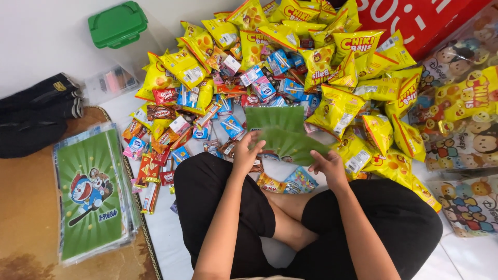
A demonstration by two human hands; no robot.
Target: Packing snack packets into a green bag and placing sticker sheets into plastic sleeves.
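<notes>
I sit cross-legged on a white floor in black shorts. My left hand (245, 152) and my right hand (327, 165) together hold a green plastic bag (288, 137) in front of my knees, the left at its near left edge, the right at its lower right corner. Just beyond the bag lies a big heap of yellow snack packets (337, 106) mixed with small blue, red and pink biscuit and candy packs (244, 88). A few small packs (290, 181) lie between my hands and my legs.
A stack of green cartoon-printed gift bags (93, 194) lies on a brown mat (26, 223) at my left. A clear box with a green lid (118, 23) and dark folded cloth (36, 111) sit at the back left. Filled cartoon-printed bags (467, 150) stand at the right.
</notes>
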